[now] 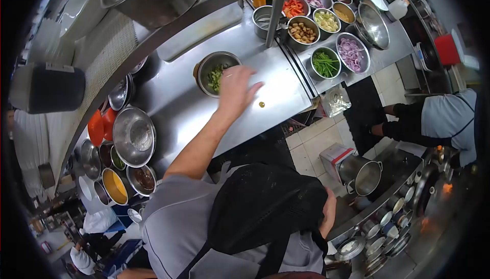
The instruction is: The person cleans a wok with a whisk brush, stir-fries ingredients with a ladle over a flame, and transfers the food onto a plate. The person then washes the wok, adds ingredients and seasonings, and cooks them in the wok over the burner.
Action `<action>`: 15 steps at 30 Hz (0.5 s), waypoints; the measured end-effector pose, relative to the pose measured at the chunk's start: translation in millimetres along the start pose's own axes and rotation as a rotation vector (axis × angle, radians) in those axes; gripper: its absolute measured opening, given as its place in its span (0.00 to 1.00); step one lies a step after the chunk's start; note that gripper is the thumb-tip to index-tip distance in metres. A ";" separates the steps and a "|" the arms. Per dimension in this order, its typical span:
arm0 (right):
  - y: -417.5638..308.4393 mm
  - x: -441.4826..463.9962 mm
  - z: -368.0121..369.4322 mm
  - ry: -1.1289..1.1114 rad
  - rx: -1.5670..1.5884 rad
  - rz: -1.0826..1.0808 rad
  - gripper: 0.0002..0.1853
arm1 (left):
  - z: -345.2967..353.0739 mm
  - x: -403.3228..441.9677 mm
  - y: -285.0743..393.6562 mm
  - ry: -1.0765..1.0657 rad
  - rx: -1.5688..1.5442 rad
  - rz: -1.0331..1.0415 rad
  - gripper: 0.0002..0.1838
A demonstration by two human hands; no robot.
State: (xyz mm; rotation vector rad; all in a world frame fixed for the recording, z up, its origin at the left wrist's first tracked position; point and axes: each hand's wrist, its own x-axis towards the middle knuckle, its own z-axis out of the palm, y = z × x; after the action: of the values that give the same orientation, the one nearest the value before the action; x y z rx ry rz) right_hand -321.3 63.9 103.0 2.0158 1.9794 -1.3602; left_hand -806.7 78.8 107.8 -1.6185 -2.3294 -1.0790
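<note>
My left hand [239, 86] reaches over the near-right rim of a metal bowl [230, 60], thumb and fingers spread, with nothing visible in it. Chopped green vegetables [215, 76] lie at the bottom of this bowl, partly hidden by the hand. A small yellowish-green bit [262, 104] sits on the steel counter [204, 126] to the right of my thumb. Down beside my black apron [265, 207], my right hand [329, 212] shows only in part; its fingers are mostly hidden.
Metal containers of sliced red onion [351, 53], green beans or stalks [325, 63] and browned chunks [303, 33] stand at upper right. Stacked bowls [134, 136] and an orange-yellow liquid [115, 186] are left. A steel shelf [214, 6] crosses overhead. A co-worker [444, 118] stands right, near stove flames.
</note>
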 end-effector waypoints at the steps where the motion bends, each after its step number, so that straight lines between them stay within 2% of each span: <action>1: 4.0 3.9 2.8 -0.008 0.036 0.010 0.20 | 12.1 26.7 15.3 -0.037 -0.132 0.068 0.16; 3: 16.4 15.5 12.0 -0.008 0.119 0.028 0.20 | 58.1 88.2 28.9 -0.060 -0.218 0.251 0.14; 6: 4.7 3.8 4.0 0.087 0.010 -0.082 0.19 | 149.3 179.3 19.0 -0.291 0.010 0.179 0.15; 9: 24.9 -22.2 5.0 0.259 0.071 0.015 0.19 | 206.7 226.9 -1.3 -0.629 0.261 0.133 0.19; 11: 57.1 -45.8 19.5 0.371 0.102 0.119 0.18 | 230.6 234.8 -4.9 -0.690 0.387 0.171 0.17; 13: 78.9 -72.0 41.6 0.425 0.054 0.232 0.17 | 237.6 234.8 -11.6 -0.646 0.329 0.172 0.14; 14: 87.7 -83.9 54.5 0.448 -0.009 0.214 0.15 | 238.6 238.0 -17.9 -0.650 0.339 0.230 0.12; 15: 95.2 -92.1 67.1 0.417 0.105 0.253 0.15 | 239.8 242.3 -25.3 -0.653 0.349 0.283 0.11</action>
State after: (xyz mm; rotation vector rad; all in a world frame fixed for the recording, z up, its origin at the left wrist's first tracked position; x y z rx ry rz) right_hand -265.0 -67.0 61.1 2.6707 1.7183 -1.0800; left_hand -860.8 407.0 28.9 -2.2828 -2.3150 -0.0669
